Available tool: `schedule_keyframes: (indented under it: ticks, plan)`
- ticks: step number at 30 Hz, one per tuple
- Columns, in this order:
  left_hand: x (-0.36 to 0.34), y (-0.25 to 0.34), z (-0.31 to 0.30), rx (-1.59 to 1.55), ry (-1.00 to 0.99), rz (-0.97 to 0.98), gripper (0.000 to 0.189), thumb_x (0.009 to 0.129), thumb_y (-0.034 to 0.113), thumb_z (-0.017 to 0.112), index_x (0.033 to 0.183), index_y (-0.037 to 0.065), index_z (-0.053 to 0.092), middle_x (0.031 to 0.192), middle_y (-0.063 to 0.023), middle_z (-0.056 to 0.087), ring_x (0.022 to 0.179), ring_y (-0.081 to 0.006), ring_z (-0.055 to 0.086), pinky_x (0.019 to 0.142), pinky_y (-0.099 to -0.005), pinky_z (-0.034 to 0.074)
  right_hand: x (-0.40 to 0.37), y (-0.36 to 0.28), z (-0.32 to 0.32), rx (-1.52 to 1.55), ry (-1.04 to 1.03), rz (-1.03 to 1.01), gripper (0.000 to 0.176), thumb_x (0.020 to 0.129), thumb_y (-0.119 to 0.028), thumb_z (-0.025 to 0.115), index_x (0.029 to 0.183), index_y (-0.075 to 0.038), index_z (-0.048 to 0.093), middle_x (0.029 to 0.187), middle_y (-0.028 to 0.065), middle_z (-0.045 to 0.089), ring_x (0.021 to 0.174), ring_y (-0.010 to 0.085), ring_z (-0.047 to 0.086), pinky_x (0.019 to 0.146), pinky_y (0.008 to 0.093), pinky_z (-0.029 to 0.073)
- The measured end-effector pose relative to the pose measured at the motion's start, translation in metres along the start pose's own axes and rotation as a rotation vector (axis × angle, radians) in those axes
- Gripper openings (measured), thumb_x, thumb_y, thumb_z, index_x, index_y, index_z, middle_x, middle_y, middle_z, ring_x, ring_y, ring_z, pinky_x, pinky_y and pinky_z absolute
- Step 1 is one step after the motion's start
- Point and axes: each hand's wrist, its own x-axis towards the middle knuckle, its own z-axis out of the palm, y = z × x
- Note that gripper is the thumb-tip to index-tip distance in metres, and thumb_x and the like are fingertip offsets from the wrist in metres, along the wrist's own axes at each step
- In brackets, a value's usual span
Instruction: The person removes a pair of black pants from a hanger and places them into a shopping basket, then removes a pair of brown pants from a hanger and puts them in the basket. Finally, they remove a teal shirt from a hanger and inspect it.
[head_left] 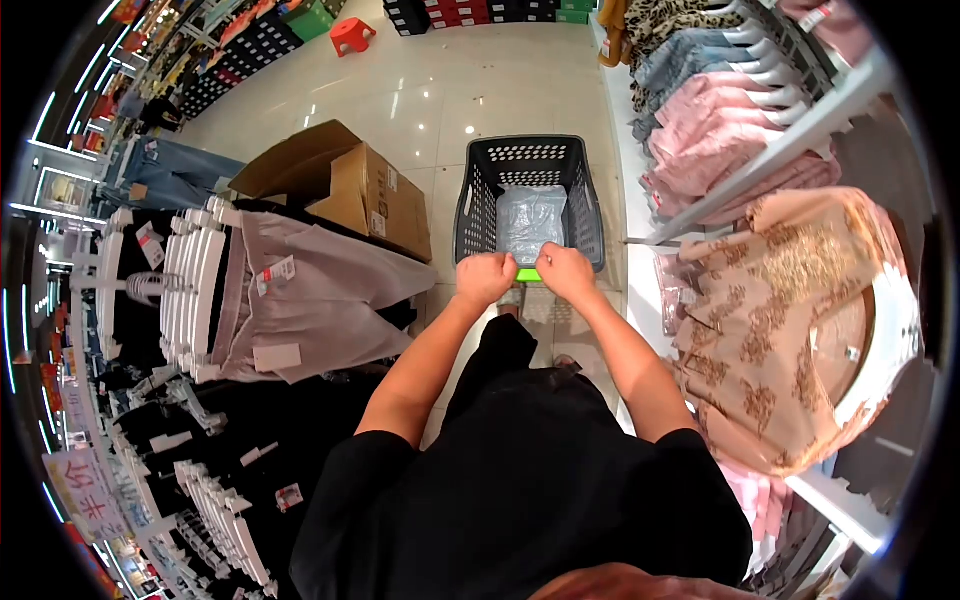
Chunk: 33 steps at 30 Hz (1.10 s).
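A dark grey shopping basket [583,215] with perforated walls is in front of my body, above the tiled floor. Inside it lies a clear plastic-wrapped item [532,222], whose contents I cannot make out. The near edge of the basket has a bright green handle [528,274]. My left hand [487,278] is closed round the left part of this handle, and my right hand [565,273] is closed round the right part. Both arms reach forward, with the hands a short gap apart.
Trousers [310,290] on white hangers line the left, beside an open cardboard box [395,205]. A patterned peach top [765,330] and pink clothes [700,130] hang at right. A red stool [352,37] stands farther ahead, near stacked shoe boxes [460,12].
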Motion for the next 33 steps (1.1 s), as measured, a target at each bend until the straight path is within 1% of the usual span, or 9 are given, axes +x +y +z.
schedule_keyframes:
  ticks: [3,8,10,16,19,21,23,28,33]
  plan:
    - [0.050,-0.006,0.002,-0.051,0.047,0.047,0.041,0.087,0.035,0.049,0.065,0.007,0.068,0.063,-0.0157,0.064,0.059,-0.0367,0.064,0.059,-0.0477,0.052,0.041,0.008,0.001,-0.034,0.027,0.009,0.022,0.083,-0.026,0.053,0.084,-0.009,0.067,0.078,0.0191,0.067,0.077,0.0404,0.064,0.068,0.0505,0.051]
    - [0.122,-0.027,0.011,-0.065,0.007,0.086,0.041,0.087,0.034,0.050,0.064,0.005,0.068,0.063,-0.0164,0.065,0.059,-0.0358,0.065,0.060,-0.0475,0.052,0.109,0.000,-0.013,-0.034,0.075,0.042,0.023,0.086,-0.027,0.052,0.089,-0.010,0.067,0.083,0.0180,0.067,0.079,0.0401,0.064,0.070,0.0478,0.051]
    - [0.146,-0.032,0.006,-0.058,-0.031,0.070,0.040,0.087,0.035,0.051,0.066,0.007,0.068,0.065,-0.0165,0.065,0.063,-0.0367,0.065,0.063,-0.0491,0.051,0.131,-0.006,-0.017,-0.024,0.073,0.072,0.023,0.086,-0.027,0.052,0.089,-0.010,0.068,0.083,0.0178,0.067,0.079,0.0396,0.064,0.070,0.0473,0.051]
    - [0.210,-0.056,0.012,-0.077,0.040,0.191,0.041,0.087,0.034,0.051,0.062,0.006,0.066,0.061,-0.0172,0.063,0.056,-0.0367,0.063,0.055,-0.0477,0.051,0.189,-0.003,-0.015,0.013,0.095,0.155,0.023,0.084,-0.027,0.054,0.085,-0.010,0.069,0.085,0.0168,0.068,0.080,0.0373,0.066,0.071,0.0448,0.052]
    - [0.251,-0.065,0.015,-0.029,0.013,0.212,0.038,0.086,0.034,0.051,0.064,0.007,0.068,0.061,-0.0174,0.064,0.056,-0.0361,0.064,0.056,-0.0479,0.051,0.222,0.001,-0.010,0.014,0.124,0.154,0.022,0.083,-0.027,0.055,0.086,-0.010,0.069,0.086,0.0171,0.068,0.080,0.0366,0.066,0.071,0.0450,0.052]
    - [0.270,-0.067,0.010,-0.071,-0.026,0.221,0.038,0.086,0.034,0.051,0.065,0.007,0.068,0.062,-0.0183,0.064,0.058,-0.0367,0.065,0.058,-0.0487,0.052,0.238,0.001,-0.015,0.030,0.129,0.137,0.024,0.083,-0.026,0.052,0.085,-0.009,0.068,0.086,0.0184,0.067,0.082,0.0389,0.065,0.073,0.0478,0.051]
    - [0.287,-0.066,0.009,-0.110,-0.044,0.250,0.038,0.086,0.035,0.052,0.066,0.007,0.068,0.063,-0.0188,0.064,0.058,-0.0371,0.065,0.059,-0.0490,0.052,0.252,-0.009,-0.023,0.033,0.163,0.148,0.024,0.081,-0.026,0.052,0.084,-0.009,0.068,0.082,0.0187,0.067,0.080,0.0403,0.064,0.071,0.0486,0.051]
    - [0.335,-0.065,0.002,-0.085,0.055,0.252,0.037,0.085,0.033,0.052,0.065,0.006,0.067,0.061,-0.0188,0.063,0.057,-0.0375,0.063,0.057,-0.0482,0.051,0.293,-0.012,-0.033,0.077,0.247,0.183,0.022,0.080,-0.026,0.054,0.084,-0.009,0.069,0.080,0.0186,0.067,0.076,0.0397,0.064,0.069,0.0480,0.051]
    - [0.379,-0.064,0.012,-0.043,0.060,0.253,0.037,0.085,0.033,0.052,0.064,0.006,0.066,0.061,-0.0180,0.063,0.057,-0.0376,0.063,0.057,-0.0480,0.051,0.330,-0.001,-0.043,0.069,0.281,0.132,0.020,0.081,-0.025,0.055,0.084,-0.010,0.069,0.080,0.0185,0.067,0.077,0.0398,0.064,0.068,0.0477,0.051]
